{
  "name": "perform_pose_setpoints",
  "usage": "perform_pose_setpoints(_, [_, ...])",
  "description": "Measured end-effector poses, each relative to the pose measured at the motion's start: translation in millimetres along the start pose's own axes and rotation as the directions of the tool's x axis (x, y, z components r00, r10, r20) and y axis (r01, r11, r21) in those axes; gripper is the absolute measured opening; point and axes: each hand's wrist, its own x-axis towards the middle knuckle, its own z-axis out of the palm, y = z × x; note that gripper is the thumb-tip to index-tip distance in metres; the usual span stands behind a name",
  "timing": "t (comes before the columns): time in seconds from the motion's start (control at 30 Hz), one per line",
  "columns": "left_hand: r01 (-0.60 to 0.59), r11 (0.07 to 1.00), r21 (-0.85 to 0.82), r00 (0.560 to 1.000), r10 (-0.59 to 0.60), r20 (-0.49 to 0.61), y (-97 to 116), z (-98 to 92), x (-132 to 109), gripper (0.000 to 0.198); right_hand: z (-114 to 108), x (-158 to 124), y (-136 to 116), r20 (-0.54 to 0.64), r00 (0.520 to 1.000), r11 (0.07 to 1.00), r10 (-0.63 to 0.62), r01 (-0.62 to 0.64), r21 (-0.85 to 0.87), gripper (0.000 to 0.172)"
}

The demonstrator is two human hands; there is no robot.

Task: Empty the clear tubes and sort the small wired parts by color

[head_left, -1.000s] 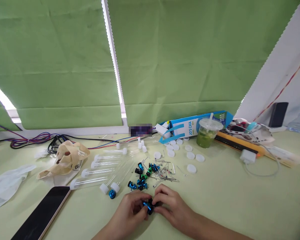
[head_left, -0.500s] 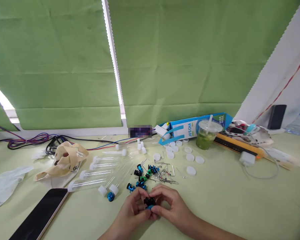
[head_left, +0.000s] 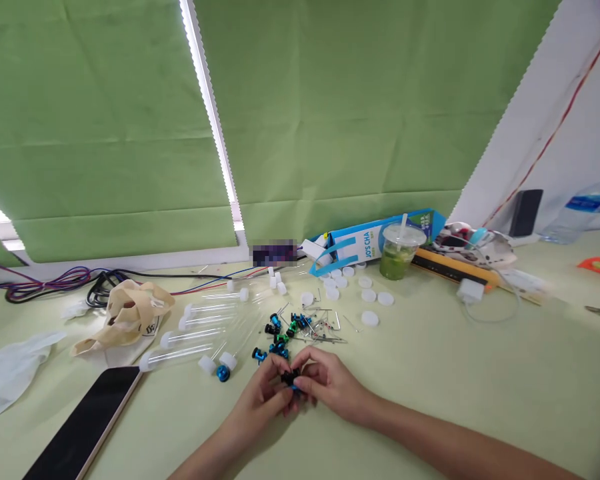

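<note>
Stretching from the near edge to the window wall, a pale yellow-green tabletop point(head_left: 455, 373) carries everything. Nearest, at 8 o'clock from the hands, a flat black smartphone point(head_left: 83, 427) lies with its screen up. At 9 o'clock, by the left edge, lies a crumpled white plastic glove point(head_left: 10, 367). At 10 o'clock, clear plastic tubes with white caps point(head_left: 190, 333) rest on their sides, and a slumped beige cloth bag point(head_left: 130, 313) lies beyond them.

At 12 o'clock, just past the fingertips, sits a loose heap of small blue, black and green metal parts point(head_left: 280, 333), mixed with thin wire pins. White round plastic lids point(head_left: 375, 300) are scattered at 1 o'clock. Farther that way a clear plastic cup of green drink point(head_left: 397, 253) stands just in front of a blue-and-white carton point(head_left: 365, 243) lying on its side. Green fabric blinds point(head_left: 330, 100) close off the back, with bright slits between them.

Low in the centre, a small black-and-blue metal part point(head_left: 291, 380) sits between both hands, close above the tabletop. The left hand point(head_left: 260, 400) pinches it from 9 o'clock and the right hand point(head_left: 330, 387) from 3 o'clock, their fingertips closed tight on it. Fingers hide most of it, so only a black top and a blue sliver show.
</note>
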Motion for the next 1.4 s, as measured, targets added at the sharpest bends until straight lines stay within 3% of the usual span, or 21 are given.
perform_pose_setpoints(0.13, [-0.019,0.997,0.078,1.000,0.018,0.014,4.0,4.9,-3.3,0.029,-2.6,0.1,-2.7,-0.026,1.000,1.000,-0.007,0.007,0.009,0.030])
perform_pose_setpoints(0.33, [-0.055,0.980,0.190,0.998,0.062,-0.030,-7.1,3.5,-0.1,0.025,-8.0,0.5,0.2,0.068,0.998,0.999,-0.003,0.000,0.042,0.033])
perform_pose_setpoints(0.53, [-0.022,0.973,0.229,0.994,0.046,-0.097,-13.8,1.1,4.8,0.025,-10.4,-1.1,4.4,0.068,0.995,0.996,-0.066,0.061,0.064,0.030])
perform_pose_setpoints(0.7, [0.011,0.979,0.203,0.991,0.017,-0.136,-15.0,-1.2,9.7,0.032,-13.7,-1.2,3.0,0.074,0.997,0.997,-0.031,0.026,0.070,0.044])
perform_pose_setpoints(0.9, [0.002,0.992,0.129,1.000,-0.001,-0.004,-13.0,10.4,16.6,0.034,-18.6,3.0,1.3,-0.060,0.998,0.999,0.037,-0.038,-0.004,0.030])
perform_pose_setpoints(0.97, [-0.006,0.991,0.137,1.000,0.010,-0.029,-11.9,16.2,21.2,0.035,-21.9,3.0,-0.6,-0.108,0.994,1.000,0.013,-0.014,-0.008,0.030])
perform_pose_setpoints(1.1, [-0.055,0.981,0.187,0.988,0.080,-0.134,-11.6,21.0,29.3,0.033,-25.9,0.2,-3.9,-0.077,0.996,0.999,-0.039,0.039,0.002,0.035])
perform_pose_setpoints(1.27, [-0.085,0.990,0.116,0.995,0.089,-0.035,-11.6,21.9,29.9,0.028,-22.8,1.5,-0.1,-0.052,0.999,0.999,0.004,-0.002,0.044,0.031])
perform_pose_setpoints(1.4, [-0.060,0.988,0.142,0.994,0.073,-0.087,-11.5,20.6,29.3,0.029,-20.8,3.4,0.1,-0.063,0.997,0.997,0.037,-0.033,0.075,0.032])
